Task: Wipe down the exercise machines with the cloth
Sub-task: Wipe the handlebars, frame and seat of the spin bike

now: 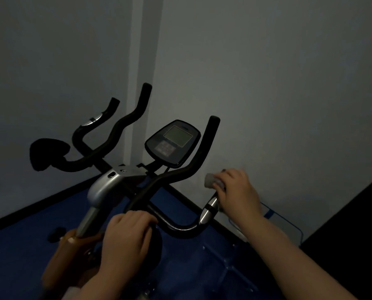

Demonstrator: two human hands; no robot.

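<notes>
- The right hand's fingers (228, 176) are curled over a pale grey cloth (212, 180), pressed close together; the fingertips wrap out of sight round the far side.
- The cloth is bunched on the end of the right handlebar grip (208, 211), with one rounded corner poking out to the left of the knuckles.
- The right hand (238, 191) sits back-up over the grip end, just above a shiny metal sensor band on the bar; its thumb is hidden underneath.
- The right wrist is nearly straight, and the bare forearm runs down and out toward the lower right corner.
- The left hand's fingers (137, 219) are curled together over the lower bend of the black handlebar (159, 182), gripping it; the fingertips fold over the bar's far edge.
- The left hand (124, 239) lies knuckles-up, near the silver stem (102, 187), and its bare forearm drops toward the bottom edge.
- The two hands are well apart, on separate parts of the same bar.
- The exercise bike (120, 176) stands close to a pale wall (267, 83), in a corner, on a blue floor (18, 256).
- Its console (173, 142), with a grey screen, tilts up between the upright bar ends.
- A dark rounded pad (46, 153) sits at the far left of the bars.
- The lighting is dim, so fine detail on the frame below is unclear.
</notes>
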